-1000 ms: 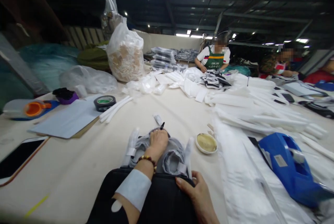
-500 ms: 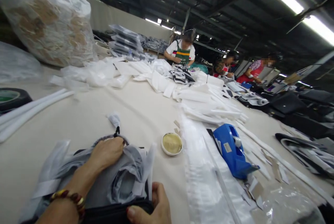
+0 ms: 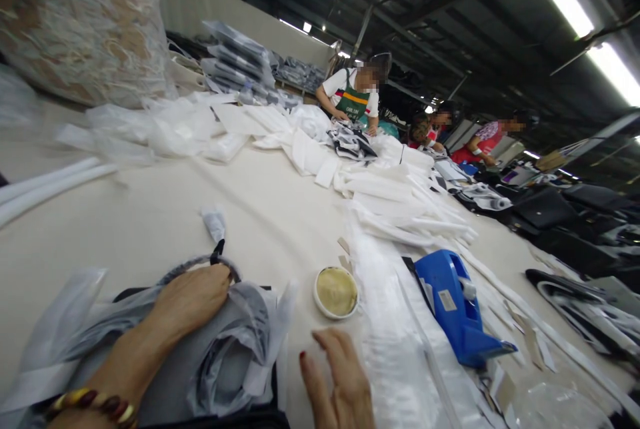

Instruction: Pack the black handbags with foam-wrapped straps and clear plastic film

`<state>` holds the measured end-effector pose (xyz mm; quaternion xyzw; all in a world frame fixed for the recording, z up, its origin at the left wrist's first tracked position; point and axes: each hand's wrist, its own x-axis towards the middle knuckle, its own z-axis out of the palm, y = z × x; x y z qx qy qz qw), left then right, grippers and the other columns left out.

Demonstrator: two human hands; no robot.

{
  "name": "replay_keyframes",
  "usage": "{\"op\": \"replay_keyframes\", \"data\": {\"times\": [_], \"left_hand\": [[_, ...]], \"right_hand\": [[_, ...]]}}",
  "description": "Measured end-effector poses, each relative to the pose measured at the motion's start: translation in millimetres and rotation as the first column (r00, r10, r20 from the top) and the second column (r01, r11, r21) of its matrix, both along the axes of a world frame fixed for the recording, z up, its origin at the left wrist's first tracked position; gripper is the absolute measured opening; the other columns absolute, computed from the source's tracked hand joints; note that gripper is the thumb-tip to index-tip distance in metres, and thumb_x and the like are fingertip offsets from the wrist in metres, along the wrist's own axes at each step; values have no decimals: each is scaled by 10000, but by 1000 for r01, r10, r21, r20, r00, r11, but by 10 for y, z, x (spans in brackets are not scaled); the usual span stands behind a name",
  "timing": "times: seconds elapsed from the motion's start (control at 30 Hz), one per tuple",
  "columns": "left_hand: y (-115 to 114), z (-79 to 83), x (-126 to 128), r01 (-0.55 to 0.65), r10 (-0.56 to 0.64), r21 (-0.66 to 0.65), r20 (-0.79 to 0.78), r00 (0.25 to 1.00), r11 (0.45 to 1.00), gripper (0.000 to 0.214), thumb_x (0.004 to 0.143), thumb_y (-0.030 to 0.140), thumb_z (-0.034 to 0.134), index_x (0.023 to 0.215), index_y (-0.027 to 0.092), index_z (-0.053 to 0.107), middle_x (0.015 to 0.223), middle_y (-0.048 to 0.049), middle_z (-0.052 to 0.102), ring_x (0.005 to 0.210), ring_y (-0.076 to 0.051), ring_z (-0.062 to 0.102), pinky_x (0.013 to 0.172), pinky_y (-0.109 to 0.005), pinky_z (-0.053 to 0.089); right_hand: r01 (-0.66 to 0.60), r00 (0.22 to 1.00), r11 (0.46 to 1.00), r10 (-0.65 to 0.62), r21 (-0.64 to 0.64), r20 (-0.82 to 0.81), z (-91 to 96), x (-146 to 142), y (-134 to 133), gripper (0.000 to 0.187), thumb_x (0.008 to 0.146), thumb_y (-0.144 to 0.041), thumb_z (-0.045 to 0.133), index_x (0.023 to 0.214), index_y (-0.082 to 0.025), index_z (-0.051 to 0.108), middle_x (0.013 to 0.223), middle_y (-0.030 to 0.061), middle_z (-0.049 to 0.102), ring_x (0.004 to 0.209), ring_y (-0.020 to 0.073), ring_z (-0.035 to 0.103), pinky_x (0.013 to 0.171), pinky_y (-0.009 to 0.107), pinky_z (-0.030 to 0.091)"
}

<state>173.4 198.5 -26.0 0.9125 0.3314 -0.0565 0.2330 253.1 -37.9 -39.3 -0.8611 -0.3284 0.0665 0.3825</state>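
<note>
At the lower left lies a grey and black bag point(image 3: 173, 355), with strips of thin plastic wrapping point(image 3: 233, 342) around its straps. My left hand point(image 3: 197, 299), with a beaded bracelet at the wrist, is closed on the bag's far edge beside a wrapped handle; its fingertips are hidden. A small wrapped tag point(image 3: 215, 225) hangs from that handle by a black loop and lies on the table. My right hand point(image 3: 340, 379) is off the bag, open, thumb and fingers apart, with nothing in it. Just beyond its fingertips sits a round shallow tub point(image 3: 336, 292) of yellowish paste.
A blue tape dispenser point(image 3: 460, 309) stands at the right beside flat clear plastic bags point(image 3: 395, 335). White foam wrapping point(image 3: 395, 189) is heaped across the table. A large filled plastic sack point(image 3: 85, 29) stands far left. Three people work beyond, the nearest in a green apron point(image 3: 353, 102).
My right hand has let go of the bag's near black edge and moved right and forward, toward the tub. My left hand stays on the bag. The view has shifted a little.
</note>
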Motion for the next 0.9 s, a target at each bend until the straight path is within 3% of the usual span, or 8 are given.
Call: {"op": "replay_keyframes", "data": {"times": [0.07,0.13,0.2,0.3,0.37,0.53,0.7,0.9], "left_hand": [[-18,20,-5,12,-11,28,-47,999,1000,277,814,132,270,720,164,528,894,-194,646,875,-305,592,786,-377,389],[-29,41,-6,17,-13,48,-70,997,999,312,835,129,242,764,157,544,910,-181,647,875,-290,595,778,-364,390],[-30,54,-2,27,-21,55,-92,996,998,318,846,125,244,794,151,557,917,-168,650,878,-280,599,775,-352,392],[-21,60,13,45,-39,39,-135,990,998,303,841,102,271,814,141,570,932,-155,653,893,-265,604,778,-337,399],[-18,61,21,46,-40,34,-154,987,998,313,840,91,264,835,133,574,942,-154,650,898,-262,601,784,-340,400],[-34,84,24,33,-29,28,-154,988,999,348,856,105,217,862,122,565,966,-171,637,923,-279,584,816,-373,392],[-57,114,24,20,-16,27,-147,989,999,357,856,98,204,863,120,560,972,-172,635,929,-272,588,815,-366,394],[-71,113,14,2,3,36,-151,989,999,367,852,96,204,856,134,568,971,-157,643,931,-273,596,790,-359,395]], "right_hand": [[12,958,998,6,-60,286,56,271,51,435,875,-455,436,1176,-174,577,1285,152,504,1206,324,414,998,494,305],[34,906,975,63,-220,418,59,496,108,439,867,-419,471,1182,-133,579,1366,183,426,1284,365,309,1028,562,215],[39,884,955,105,-295,456,27,653,129,356,880,-379,453,1083,-153,639,1347,172,456,1279,366,323,1021,576,207],[113,858,983,-23,-144,513,-9,838,49,329,907,-363,387,970,-208,670,1158,120,598,1135,291,478,960,488,319],[209,867,974,-142,-89,477,-4,988,-52,290,887,-370,418,887,-208,659,963,84,651,964,245,551,875,408,383],[394,876,892,-291,-222,386,3,1411,-162,251,802,-396,541,656,-193,525,685,74,591,741,255,555,707,360,400],[396,907,856,-308,-332,288,-68,1653,-10,268,742,-396,609,868,-164,559,907,117,634,874,274,594,692,329,406],[343,939,838,-298,-425,169,-60,1770,56,233,762,-392,556,623,-205,559,718,62,657,740,234,623,615,298,392]]}}
